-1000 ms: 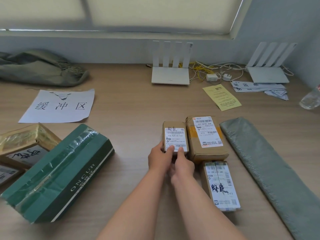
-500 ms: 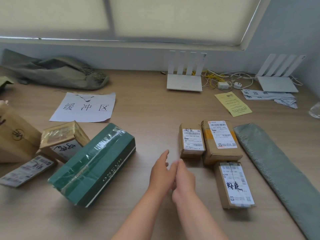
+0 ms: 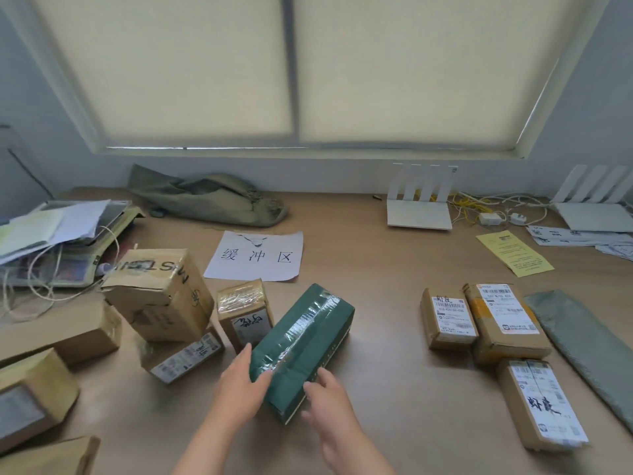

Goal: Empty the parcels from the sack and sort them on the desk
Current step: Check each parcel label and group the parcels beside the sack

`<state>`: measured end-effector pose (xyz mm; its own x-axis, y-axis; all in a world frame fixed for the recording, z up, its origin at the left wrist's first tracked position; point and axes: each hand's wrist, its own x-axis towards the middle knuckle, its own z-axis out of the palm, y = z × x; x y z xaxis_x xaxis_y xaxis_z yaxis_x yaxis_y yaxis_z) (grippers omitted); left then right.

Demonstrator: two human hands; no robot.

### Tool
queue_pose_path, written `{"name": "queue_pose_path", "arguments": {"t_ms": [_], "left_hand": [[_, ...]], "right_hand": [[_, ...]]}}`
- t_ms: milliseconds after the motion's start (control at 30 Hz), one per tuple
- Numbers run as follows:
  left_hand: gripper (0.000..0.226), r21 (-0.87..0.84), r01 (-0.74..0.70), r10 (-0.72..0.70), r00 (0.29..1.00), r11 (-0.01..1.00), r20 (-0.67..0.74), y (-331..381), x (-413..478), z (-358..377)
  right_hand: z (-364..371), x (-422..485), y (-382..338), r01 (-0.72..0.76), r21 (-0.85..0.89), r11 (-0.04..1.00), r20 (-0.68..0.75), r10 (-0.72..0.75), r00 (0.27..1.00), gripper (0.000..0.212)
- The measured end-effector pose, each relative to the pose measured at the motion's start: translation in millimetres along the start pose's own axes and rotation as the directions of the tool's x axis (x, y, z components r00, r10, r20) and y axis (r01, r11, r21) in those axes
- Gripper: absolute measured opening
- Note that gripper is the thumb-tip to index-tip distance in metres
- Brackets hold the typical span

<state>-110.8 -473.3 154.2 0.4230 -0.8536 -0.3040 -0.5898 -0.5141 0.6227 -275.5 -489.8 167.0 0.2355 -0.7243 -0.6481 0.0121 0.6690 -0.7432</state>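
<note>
A green taped box [image 3: 308, 330] lies at an angle in the middle of the desk [image 3: 376, 269]. My left hand [image 3: 239, 382] presses its near left corner with the thumb on top. My right hand [image 3: 329, 402] touches its near right side, so both hands clasp that end. On the right, three labelled cardboard parcels [image 3: 448, 317] [image 3: 503, 317] [image 3: 544, 402] lie in a tidy group beside a grey mailer bag [image 3: 589, 347]. On the left, several cardboard parcels [image 3: 161, 293] [image 3: 245, 310] [image 3: 181, 358] are piled loosely. The olive sack [image 3: 212, 200] lies crumpled by the wall.
A white paper sign [image 3: 257, 257] lies behind the green box. Two white routers [image 3: 419, 214] [image 3: 596, 214] with cables stand at the back right, near a yellow slip [image 3: 513, 253]. A stack of papers and cords [image 3: 58, 234] fills the far left. More boxes [image 3: 30, 395] sit at the left edge.
My hands left the small labelled parcel on the right, swung left and came onto the near end of the green box. The view turned left, showing more parcels.
</note>
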Motion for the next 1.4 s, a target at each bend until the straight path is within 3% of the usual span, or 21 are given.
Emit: {"name": "queue_pose_path", "arguments": {"t_ms": [100,200,367,500,633,767,900,967,1067,1133,1200,1333,1400], "left_hand": [[0.074,-0.055,-0.016,0.021,0.996,0.998,0.085,-14.0,-3.8,4.5],[0.049,-0.126,-0.054,0.07,0.99,0.991,0.121,-18.8,-20.7,7.3],[0.041,-0.265,-0.023,0.062,0.988,0.964,0.139,-26.0,-44.5,19.4],[0.051,-0.419,0.053,0.02,0.986,0.906,0.166,-23.2,-72.2,38.8],[0.058,-0.611,0.086,-0.014,0.993,0.787,0.121,-7.2,-104.2,52.6],[0.091,-0.717,0.035,0.051,0.994,0.696,0.098,28.6,-125.0,38.4],[0.105,-0.744,-0.035,0.138,0.987,0.668,0.078,56.5,-134.6,25.9],[0.107,-0.745,-0.082,0.201,0.977,0.662,0.071,68.2,-139.8,22.5],[0.115,-0.721,-0.12,0.231,0.971,0.683,0.057,79.1,-146.1,22.4],[0.117,-0.707,-0.111,0.211,0.976,0.699,0.055,79.0,-145.3,23.9],[0.105,-0.753,-0.113,0.256,0.964,0.649,0.077,80.6,-144.1,22.1],[0.089,-0.947,0.044,0.322,0.934,0.318,0.152,90.1,-146.5,16.3],[0.084,-0.969,0.113,0.332,0.925,0.218,0.183,91.5,-154.0,15.8]], "right_hand": [[10.7,6.8,17.5,-0.005,-0.046,0.999,-0.034,0.004,0.999,0.035],[8.2,2.7,24.6,0.069,-0.168,0.983,-0.154,-0.095,0.983,0.026],[-5.8,-19.4,27.8,0.121,-0.223,0.967,-0.216,-0.17,0.961,0.024],[-27.3,-40.3,33.2,0.141,-0.175,0.974,-0.168,-0.171,0.971,0.024],[-53.5,-58.4,29.2,0.158,-0.075,0.985,-0.127,-0.167,0.978,0.025],[-79.4,-74.2,13.2,0.211,-0.033,0.977,-0.074,-0.213,0.974,0.027],[-107.9,-85.8,-1.4,0.198,0.003,0.98,0.107,-0.197,0.975,0.091],[-112.1,-98.0,-8.2,0.269,-0.096,0.958,0.121,-0.258,0.959,0.105],[-117.6,-106.5,-8.5,0.357,-0.204,0.912,-0.03,-0.37,0.928,0.091],[-118.9,-109.6,-8.1,0.404,-0.188,0.895,-0.097,-0.426,0.9,0.059],[-116.4,-116.0,-11.3,0.419,-0.135,0.898,-0.144,-0.436,0.889,0.032],[-113.1,-126.5,-17.4,0.403,-0.034,0.915,-0.139,-0.404,0.904,0.027],[-113.4,-124.5,-18.2,0.397,0.024,0.917,-0.083,-0.394,0.915,0.025]]}}
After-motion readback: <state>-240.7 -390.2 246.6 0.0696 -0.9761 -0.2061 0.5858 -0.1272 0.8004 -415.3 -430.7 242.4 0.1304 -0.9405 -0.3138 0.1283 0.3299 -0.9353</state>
